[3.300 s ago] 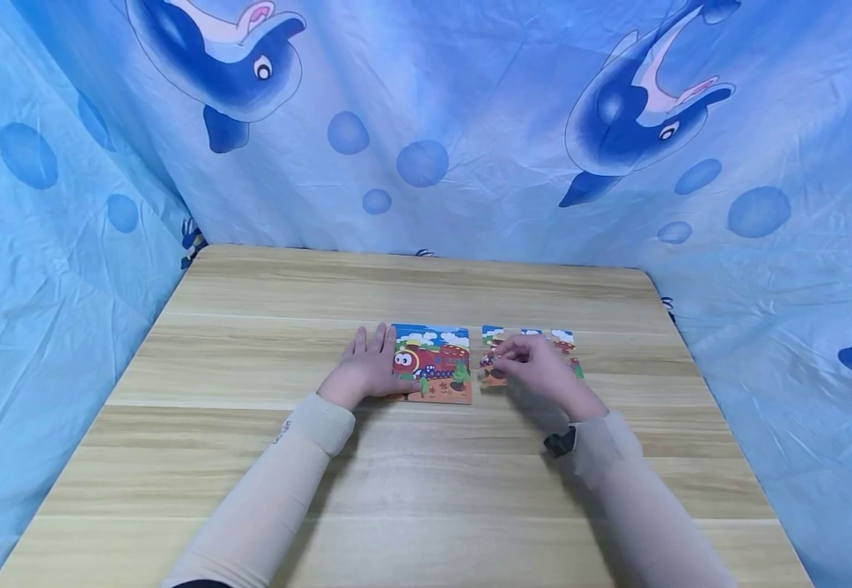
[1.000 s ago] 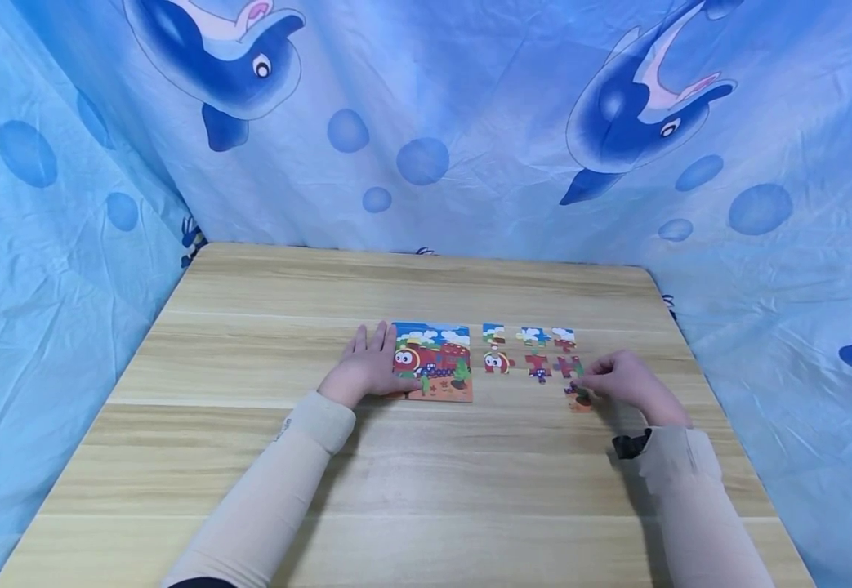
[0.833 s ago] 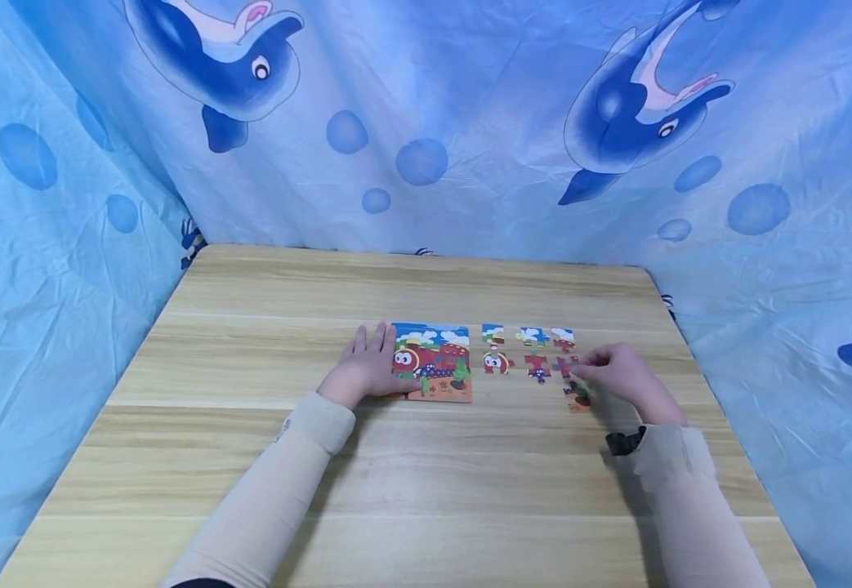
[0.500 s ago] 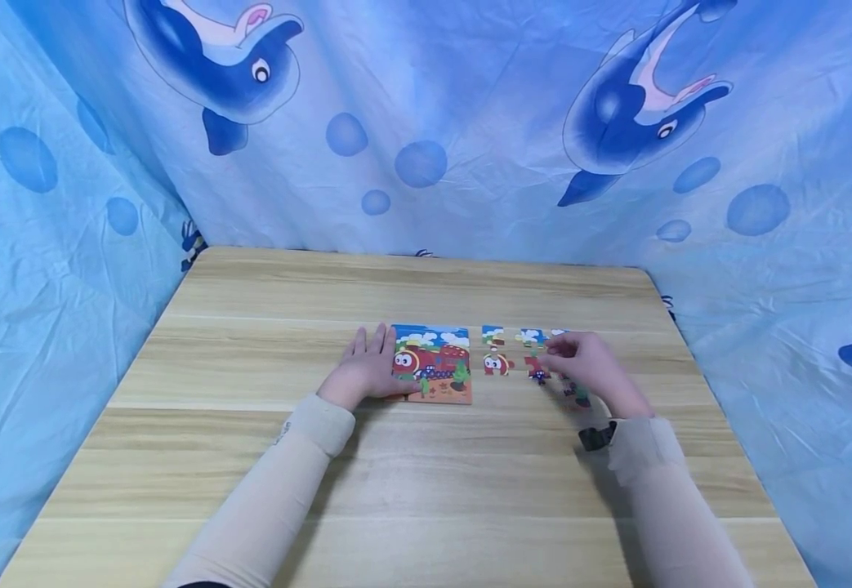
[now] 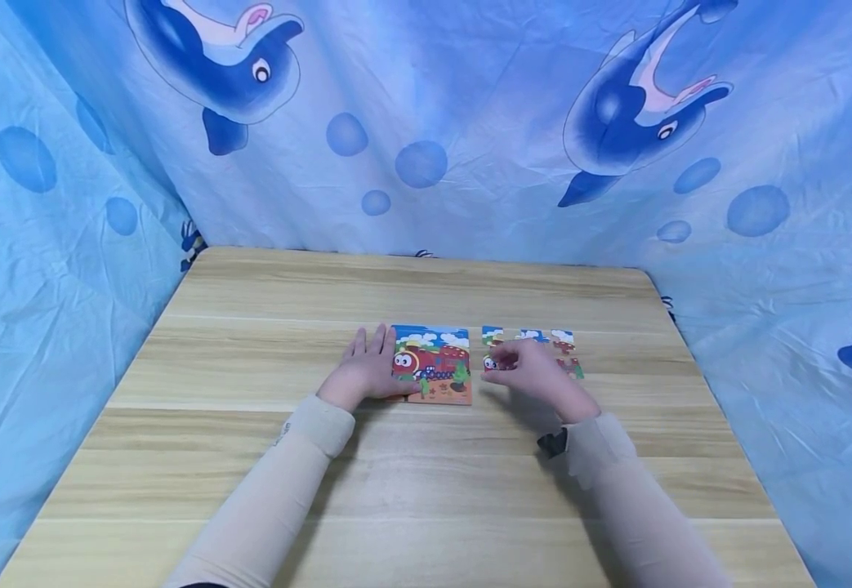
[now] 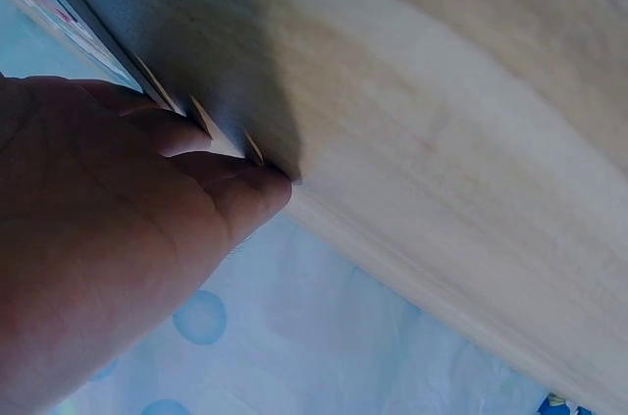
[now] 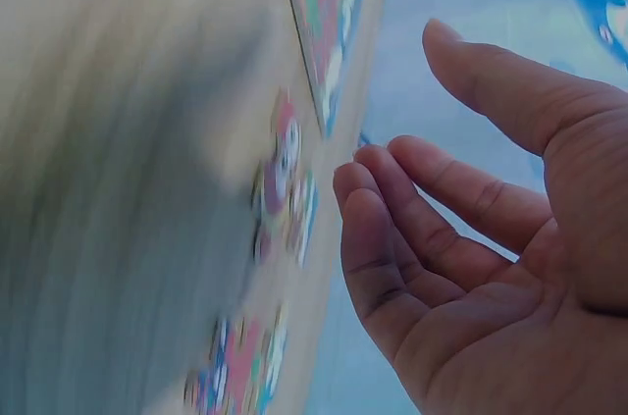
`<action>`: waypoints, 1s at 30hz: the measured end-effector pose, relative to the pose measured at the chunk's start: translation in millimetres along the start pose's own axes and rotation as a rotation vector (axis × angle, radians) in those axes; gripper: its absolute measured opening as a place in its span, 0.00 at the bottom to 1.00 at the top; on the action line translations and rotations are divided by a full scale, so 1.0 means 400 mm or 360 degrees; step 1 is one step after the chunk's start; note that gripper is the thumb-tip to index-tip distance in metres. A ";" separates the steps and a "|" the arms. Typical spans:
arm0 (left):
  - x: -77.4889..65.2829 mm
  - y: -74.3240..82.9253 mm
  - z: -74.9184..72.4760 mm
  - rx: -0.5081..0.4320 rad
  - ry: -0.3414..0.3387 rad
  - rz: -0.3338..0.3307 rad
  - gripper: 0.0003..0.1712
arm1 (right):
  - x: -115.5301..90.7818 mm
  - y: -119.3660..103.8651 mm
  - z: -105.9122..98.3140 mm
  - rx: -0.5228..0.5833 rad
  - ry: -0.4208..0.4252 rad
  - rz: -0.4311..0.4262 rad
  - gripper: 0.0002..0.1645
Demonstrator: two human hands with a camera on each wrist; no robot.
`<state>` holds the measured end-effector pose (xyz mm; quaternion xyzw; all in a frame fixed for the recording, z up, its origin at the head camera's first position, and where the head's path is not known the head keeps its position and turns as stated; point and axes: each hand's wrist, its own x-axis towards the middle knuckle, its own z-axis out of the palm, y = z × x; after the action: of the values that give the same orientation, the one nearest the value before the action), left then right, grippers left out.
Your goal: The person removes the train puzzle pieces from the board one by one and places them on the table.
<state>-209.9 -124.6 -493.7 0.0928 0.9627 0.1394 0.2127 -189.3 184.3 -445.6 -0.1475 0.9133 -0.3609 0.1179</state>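
Note:
My left hand (image 5: 367, 374) lies flat with fingers spread at the left edge of a square picture board (image 5: 434, 365) showing a red train under a blue sky. In the left wrist view, fingertips of that hand (image 6: 128, 209) sit right at the board's dark edge (image 6: 88, 18). To the board's right, my right hand (image 5: 536, 376) hovers over loose jigsaw pieces, thumb and fingertips on either side of the train-face piece (image 5: 489, 364). The right wrist view shows that hand (image 7: 471, 248) with a gap between thumb and curved fingers and nothing in it. It hides some middle pieces.
Sky pieces (image 5: 562, 336) form a row at the back, and a piece with green on it (image 5: 576, 369) lies right of the right hand. The wooden table (image 5: 411, 490) is walled behind and at both sides by a blue dolphin curtain (image 5: 426, 98).
My right hand has swung left from the right-hand end of the pieces to the train-face piece. The brown ground piece seen at lower right no longer shows. My left hand stays put.

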 end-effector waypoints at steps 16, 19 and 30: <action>0.003 -0.008 0.007 -0.0002 0.0006 0.0020 0.76 | 0.047 -0.109 0.117 -0.0281 -0.0171 -0.0025 0.40; 0.007 -0.012 0.010 0.0007 0.0010 0.0022 0.76 | 0.049 -0.119 0.136 -0.0376 -0.0226 -0.0035 0.44; -0.015 0.005 -0.010 0.0022 0.0048 0.0038 0.74 | 0.050 -0.137 0.163 -0.0428 -0.0255 -0.0062 0.40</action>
<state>-206.1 -125.2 -487.3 0.1036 0.9655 0.1367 0.1958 -176.7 98.3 -456.1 -0.2081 0.9380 -0.2245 0.1625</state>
